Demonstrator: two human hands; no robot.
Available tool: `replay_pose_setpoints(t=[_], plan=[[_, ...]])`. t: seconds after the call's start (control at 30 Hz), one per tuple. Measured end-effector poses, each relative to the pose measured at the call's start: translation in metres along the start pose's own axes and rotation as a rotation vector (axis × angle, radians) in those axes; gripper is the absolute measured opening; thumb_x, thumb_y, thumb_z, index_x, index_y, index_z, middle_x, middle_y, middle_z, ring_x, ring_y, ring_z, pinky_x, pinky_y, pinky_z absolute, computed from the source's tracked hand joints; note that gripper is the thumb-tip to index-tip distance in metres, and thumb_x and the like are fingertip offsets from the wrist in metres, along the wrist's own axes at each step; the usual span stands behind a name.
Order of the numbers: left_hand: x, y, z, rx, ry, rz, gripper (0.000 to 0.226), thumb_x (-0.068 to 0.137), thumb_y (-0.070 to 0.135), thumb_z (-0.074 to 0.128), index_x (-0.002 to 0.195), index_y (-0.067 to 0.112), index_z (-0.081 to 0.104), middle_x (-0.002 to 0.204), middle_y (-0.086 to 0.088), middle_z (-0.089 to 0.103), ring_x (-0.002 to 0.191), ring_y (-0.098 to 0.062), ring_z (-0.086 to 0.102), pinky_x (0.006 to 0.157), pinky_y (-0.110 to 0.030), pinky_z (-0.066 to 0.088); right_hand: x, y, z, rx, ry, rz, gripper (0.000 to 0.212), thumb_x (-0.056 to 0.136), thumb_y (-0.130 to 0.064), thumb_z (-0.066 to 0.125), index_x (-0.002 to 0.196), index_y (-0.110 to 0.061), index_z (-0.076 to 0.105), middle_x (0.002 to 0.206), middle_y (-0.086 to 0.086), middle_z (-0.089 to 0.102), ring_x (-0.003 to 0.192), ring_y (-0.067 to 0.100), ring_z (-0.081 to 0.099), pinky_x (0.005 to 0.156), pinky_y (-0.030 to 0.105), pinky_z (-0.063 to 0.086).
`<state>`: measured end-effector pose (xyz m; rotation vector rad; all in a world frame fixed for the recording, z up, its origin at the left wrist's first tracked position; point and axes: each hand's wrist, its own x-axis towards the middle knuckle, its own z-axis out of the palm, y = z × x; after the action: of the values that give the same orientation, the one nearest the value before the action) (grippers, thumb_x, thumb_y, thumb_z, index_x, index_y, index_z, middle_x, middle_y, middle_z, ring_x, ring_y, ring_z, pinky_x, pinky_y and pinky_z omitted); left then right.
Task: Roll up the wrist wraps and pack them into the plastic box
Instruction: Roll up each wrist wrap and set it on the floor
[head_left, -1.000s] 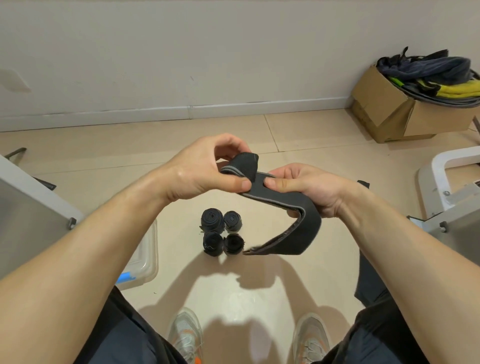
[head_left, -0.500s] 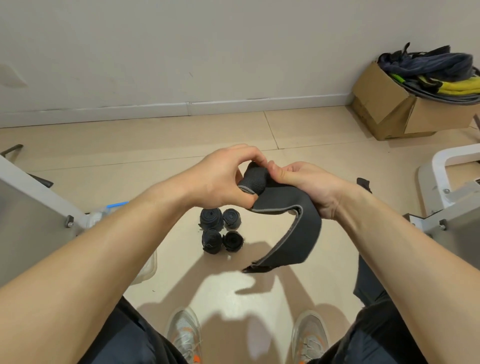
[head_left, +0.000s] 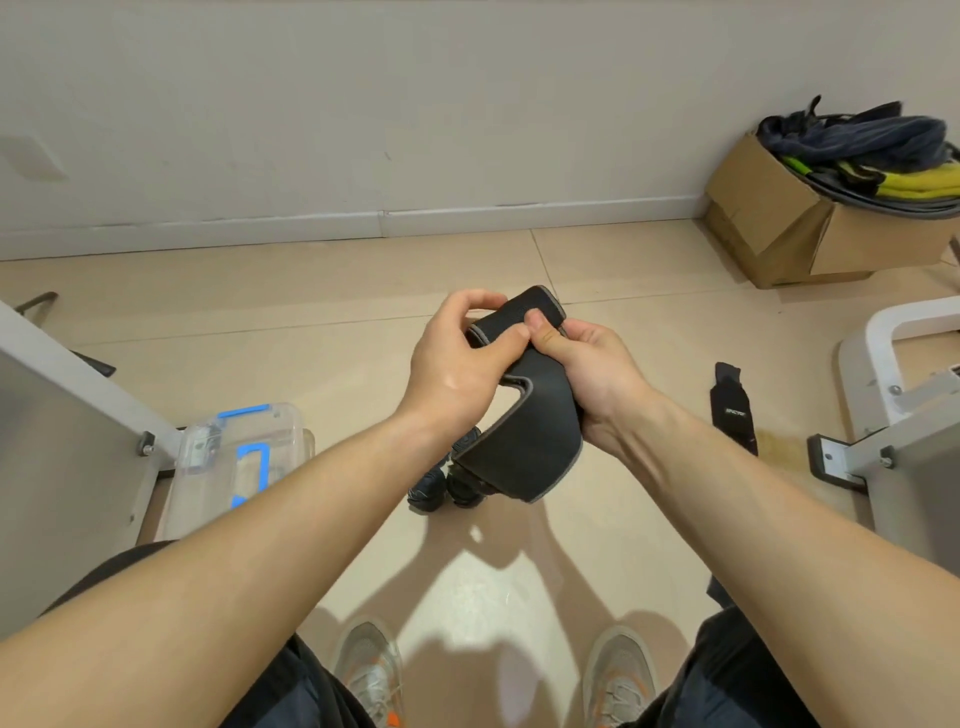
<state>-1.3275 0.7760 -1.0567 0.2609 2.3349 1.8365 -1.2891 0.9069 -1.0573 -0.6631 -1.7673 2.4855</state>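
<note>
- We hold 1 black wrist wrap (head_left: 530, 436) in the air in front of us, above the floor (head_left: 322, 291). Its upper end is turned over into the start of a roll, and the rest hangs down in a broad loop.
- Our left hand (head_left: 452, 369) pinches the turned end, with the thumb on the near face and the fingers curled round the back.
- Our right hand (head_left: 592, 374) grips the strap just beside it, with the thumb pressed onto the fold. The 2 thumbs touch.
- Done so far: a cluster of rolled wraps (head_left: 427, 491) stands on the floor under the hanging loop. We count 2 plainly and a 3rd peeks out above them. The strap hides part of the cluster, so there may be more.
- Nothing looks packed. The plastic box (head_left: 280, 441), clear with blue latches, sits on the floor at our left beside a white frame (head_left: 78, 374), apart from the rolls. We see nothing dark through its walls, and we cannot tell whether its lid is on.
- Left to do: the roll in our hands is barely begun, with most of the strap loose.
- 1 more flat wrap (head_left: 733, 410) lies unrolled on the floor at our right.
- We judge the rolling past its middle and the packing not yet started. Every roll has yet to go into the box.
</note>
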Motion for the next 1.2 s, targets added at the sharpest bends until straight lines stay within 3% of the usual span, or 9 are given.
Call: replay_pose_setpoints(t=[0.07, 0.17, 0.33, 0.53, 0.77, 0.83, 0.93, 1.03, 1.2], plan=[[-0.001, -0.001, 0.002, 0.042, 0.007, 0.016, 0.028, 0.091, 0.031, 0.075, 0.117, 0.030, 0.066, 0.088, 0.010, 0.067, 0.084, -0.017, 0.067, 0.084, -0.044, 0.060, 0.001, 0.002, 0.002, -0.004, 0.030, -0.020, 0.016, 0.099, -0.020, 0.066, 0.095, -0.004, 0.070, 0.081, 0.012, 0.073, 0.064, 0.021, 0.071, 0.057, 0.029, 0.058], [0.004, 0.001, -0.002, 0.056, -0.007, 0.024, 0.028, 0.092, 0.025, 0.075, 0.118, 0.027, 0.067, 0.094, 0.012, 0.067, 0.085, -0.012, 0.066, 0.086, -0.036, 0.057, 0.003, 0.005, 0.000, -0.041, 0.030, -0.073, 0.017, 0.100, -0.019, 0.065, 0.104, -0.004, 0.072, 0.090, 0.014, 0.076, 0.073, 0.024, 0.073, 0.067, 0.032, 0.061], [0.018, 0.006, -0.016, 0.118, -0.105, 0.075, 0.030, 0.086, 0.012, 0.079, 0.108, 0.030, 0.069, 0.107, 0.009, 0.070, 0.096, -0.014, 0.069, 0.095, -0.042, 0.056, 0.004, 0.009, -0.004, -0.216, -0.015, -0.163, 0.023, 0.101, -0.027, 0.062, 0.103, -0.008, 0.074, 0.092, 0.012, 0.077, 0.079, 0.022, 0.072, 0.071, 0.032, 0.059], [0.023, 0.007, -0.017, 0.140, -0.171, 0.121, 0.034, 0.072, 0.014, 0.083, 0.084, 0.043, 0.070, 0.103, 0.012, 0.073, 0.093, -0.017, 0.071, 0.090, -0.045, 0.058, 0.002, -0.007, -0.005, -0.173, -0.020, -0.051, 0.053, 0.102, -0.052, 0.050, 0.097, -0.006, 0.077, 0.090, 0.016, 0.076, 0.079, 0.025, 0.073, 0.074, 0.035, 0.059], [0.019, 0.010, -0.016, -0.185, -0.249, -0.142, 0.038, 0.082, -0.018, 0.063, 0.085, 0.019, 0.070, 0.089, -0.002, 0.068, 0.081, -0.019, 0.064, 0.071, -0.028, 0.054, 0.011, 0.007, -0.001, -0.111, 0.013, -0.104, 0.033, 0.100, -0.031, 0.062, 0.109, -0.001, 0.073, 0.102, 0.025, 0.074, 0.084, 0.029, 0.070, 0.079, 0.041, 0.057], [0.016, 0.013, -0.015, -0.354, -0.276, -0.265, 0.032, 0.087, -0.012, 0.053, 0.091, 0.016, 0.069, 0.090, -0.005, 0.065, 0.081, -0.020, 0.061, 0.068, -0.029, 0.052, 0.013, 0.008, -0.002, -0.114, 0.032, -0.122, 0.028, 0.098, -0.029, 0.066, 0.108, -0.003, 0.073, 0.098, 0.019, 0.074, 0.083, 0.028, 0.070, 0.078, 0.042, 0.057], [0.014, 0.012, -0.013, -0.429, -0.222, -0.348, 0.019, 0.098, 0.012, 0.061, 0.116, 0.009, 0.066, 0.098, -0.008, 0.067, 0.083, -0.020, 0.066, 0.072, -0.032, 0.055, 0.016, 0.009, -0.001, -0.124, 0.053, -0.146, 0.024, 0.098, -0.025, 0.068, 0.108, -0.003, 0.072, 0.096, 0.017, 0.074, 0.083, 0.029, 0.071, 0.079, 0.044, 0.059], [0.017, 0.003, -0.009, -0.285, -0.224, -0.368, 0.045, 0.097, 0.043, 0.065, 0.115, 0.003, 0.071, 0.106, -0.017, 0.076, 0.094, -0.032, 0.075, 0.086, -0.042, 0.059, 0.015, 0.010, 0.003, -0.144, 0.050, -0.164, 0.015, 0.097, -0.021, 0.069, 0.102, -0.007, 0.072, 0.095, 0.018, 0.076, 0.083, 0.029, 0.073, 0.081, 0.046, 0.061], [0.019, 0.001, -0.008, -0.283, -0.159, -0.311, 0.031, 0.095, 0.034, 0.070, 0.108, 0.006, 0.067, 0.101, -0.014, 0.075, 0.091, -0.032, 0.074, 0.086, -0.048, 0.061, 0.013, 0.012, 0.007, -0.138, 0.062, -0.182, 0.009, 0.097, -0.016, 0.068, 0.102, -0.009, 0.071, 0.096, 0.015, 0.075, 0.085, 0.026, 0.072, 0.081, 0.043, 0.060]])
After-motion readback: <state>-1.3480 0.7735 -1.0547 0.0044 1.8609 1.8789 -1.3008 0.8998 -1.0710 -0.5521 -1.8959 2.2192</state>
